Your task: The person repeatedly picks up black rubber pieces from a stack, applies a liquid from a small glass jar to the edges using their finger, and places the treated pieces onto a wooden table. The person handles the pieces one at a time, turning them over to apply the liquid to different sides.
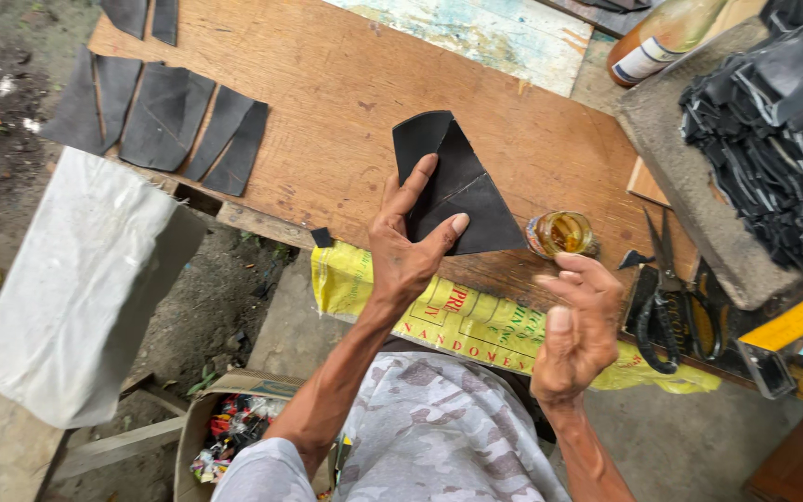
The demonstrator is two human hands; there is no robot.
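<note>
Fingers of the left hand [408, 249] are pinching a dark triangular leather piece [453, 186] over the wooden bench [327, 84] — its long axis is running toward twelve o'clock. At four o'clock the right hand [576, 330] is hovering empty, fingers loosely curled, nearer the small glue jar [561, 232].

plywood bench [327, 84], black cutouts [164, 116], scissors [666, 307]

Outdoor daylight; worn plywood surface [327, 84] w/ painted board [476, 33] on top, dirt ground [2, 84] at left, concrete floor [690, 446] below.
</note>
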